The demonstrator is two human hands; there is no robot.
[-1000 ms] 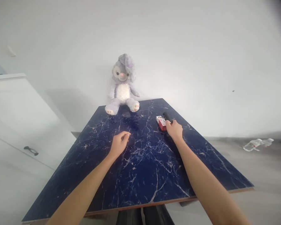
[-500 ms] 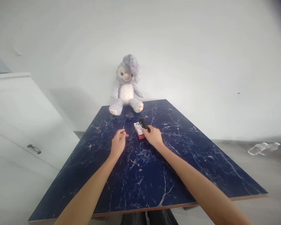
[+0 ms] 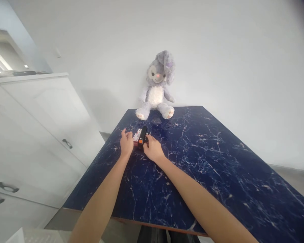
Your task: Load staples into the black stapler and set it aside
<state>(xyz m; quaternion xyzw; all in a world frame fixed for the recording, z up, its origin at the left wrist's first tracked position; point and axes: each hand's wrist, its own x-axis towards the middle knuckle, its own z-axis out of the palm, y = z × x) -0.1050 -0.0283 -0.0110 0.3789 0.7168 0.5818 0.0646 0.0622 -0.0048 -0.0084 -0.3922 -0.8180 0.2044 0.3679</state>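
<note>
**Both hands closed in on a small box and a black device**

Nearest the camera, both forearms crossed the near edge of the blue marble table (image 3: 218,158), their elbows cut off by the picture's lower border. Further in, on the table's left part, the left hand (image 3: 126,143) and right hand (image 3: 154,150) sat close together, with only the two small things between them. The left hand's fingertips lay against the left side of a red-and-white box (image 3: 136,136). The right hand's fingers curled at the right side of a black device (image 3: 143,135). Its fingertips were hidden behind its own back, so whether either hand truly gripped or only touched could not be told.

The black device lay on or against the box; which one was unclear. Its long axis ran away from the person towards the table's far edge, an orange mark at its near end. The print on the box was too small to read.

At the table's far edge a grey plush rabbit (image 3: 157,88) sat upright against the wall. Left of the table stood a white cabinet (image 3: 40,114).
</note>
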